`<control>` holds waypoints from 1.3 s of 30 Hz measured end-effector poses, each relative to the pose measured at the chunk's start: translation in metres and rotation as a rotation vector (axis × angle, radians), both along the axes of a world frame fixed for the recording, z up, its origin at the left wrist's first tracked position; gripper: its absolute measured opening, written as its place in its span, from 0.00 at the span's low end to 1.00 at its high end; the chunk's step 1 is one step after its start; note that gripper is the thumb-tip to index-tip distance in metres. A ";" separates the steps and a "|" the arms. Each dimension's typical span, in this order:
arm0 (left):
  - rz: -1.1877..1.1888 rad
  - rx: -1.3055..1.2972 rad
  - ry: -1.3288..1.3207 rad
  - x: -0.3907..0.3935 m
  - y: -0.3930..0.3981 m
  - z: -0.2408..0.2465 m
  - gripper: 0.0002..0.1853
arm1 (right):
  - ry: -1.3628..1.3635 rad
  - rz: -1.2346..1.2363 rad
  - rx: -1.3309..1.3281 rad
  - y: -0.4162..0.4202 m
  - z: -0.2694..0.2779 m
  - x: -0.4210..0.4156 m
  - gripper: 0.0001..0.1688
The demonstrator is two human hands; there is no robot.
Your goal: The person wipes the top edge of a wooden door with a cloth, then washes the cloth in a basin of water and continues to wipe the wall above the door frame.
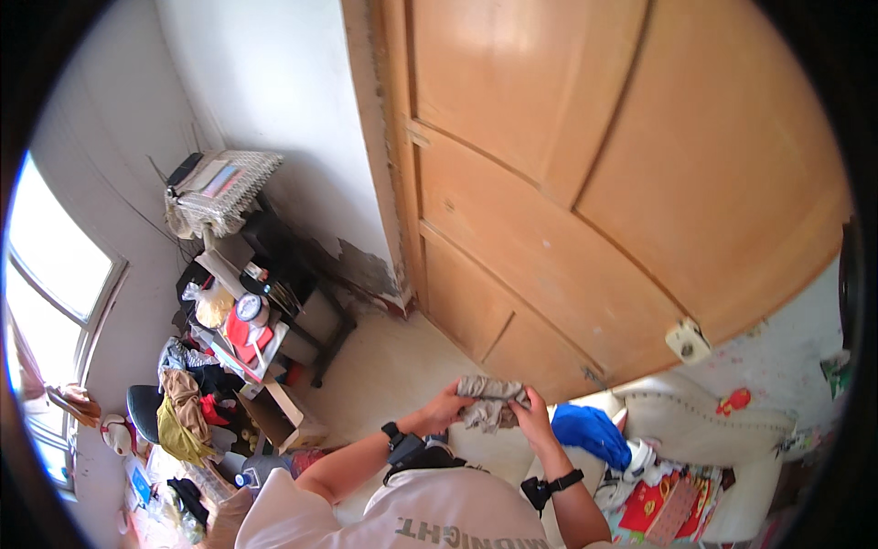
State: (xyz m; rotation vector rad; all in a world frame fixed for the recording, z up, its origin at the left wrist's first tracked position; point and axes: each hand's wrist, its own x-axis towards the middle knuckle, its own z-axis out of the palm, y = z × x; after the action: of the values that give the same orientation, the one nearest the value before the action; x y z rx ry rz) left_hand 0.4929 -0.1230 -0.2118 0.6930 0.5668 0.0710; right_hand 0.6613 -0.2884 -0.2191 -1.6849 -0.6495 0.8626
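A bunched piece of beige-grey cloth (488, 405) is held up in front of my shirt, at about waist height. My left hand (442, 406) grips its left end, with the thumb lying across the near side. At the right end my right hand (533, 415) pinches the cloth between thumb and fingers. The fabric is gathered into folds, and what kind of item it is cannot be made out. Fingers behind the cloth are partly hidden. Each wrist wears a black strap with a small device.
A large wooden door (521, 206) stands ahead. To the right, a cream sofa (713, 418) carries blue cloth (591, 434) and red packets (648, 504). On the left are a cluttered desk (226, 199), an opened cardboard box (274, 418) and piled clothes (184, 412). Pale floor (384, 364) lies between.
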 end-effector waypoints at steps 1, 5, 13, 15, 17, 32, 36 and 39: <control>0.020 -0.025 -0.036 -0.002 0.011 -0.020 0.20 | 0.019 0.023 -0.005 0.014 0.004 0.000 0.19; 0.018 -0.041 0.040 -0.016 0.058 -0.020 0.23 | -0.143 0.105 -0.024 0.067 -0.024 0.008 0.23; 0.341 -0.096 -0.024 -0.077 0.137 0.011 0.20 | -0.674 0.445 0.262 0.213 0.038 -0.034 0.23; 0.445 -0.054 -0.050 -0.090 0.161 0.015 0.19 | -0.623 0.548 0.304 0.249 0.051 -0.043 0.19; 0.516 0.009 -0.031 -0.094 0.185 0.046 0.19 | -0.594 0.548 0.323 0.286 0.067 -0.048 0.17; 1.142 1.229 -0.334 -0.011 0.472 0.292 0.26 | -0.996 0.192 0.927 0.576 0.351 -0.039 0.21; 1.274 1.463 -0.333 -0.004 0.512 0.389 0.20 | -1.196 0.045 1.049 0.624 0.436 -0.044 0.22; 1.379 1.652 -0.243 -0.011 0.548 0.434 0.24 | -1.413 -0.083 1.109 0.654 0.482 -0.057 0.24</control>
State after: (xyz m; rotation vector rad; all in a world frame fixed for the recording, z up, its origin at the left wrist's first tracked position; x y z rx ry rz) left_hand 0.4820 0.4247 0.2226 1.6911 0.5701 2.0649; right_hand 0.6045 0.3653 0.2630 -0.9900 -1.5607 -0.8658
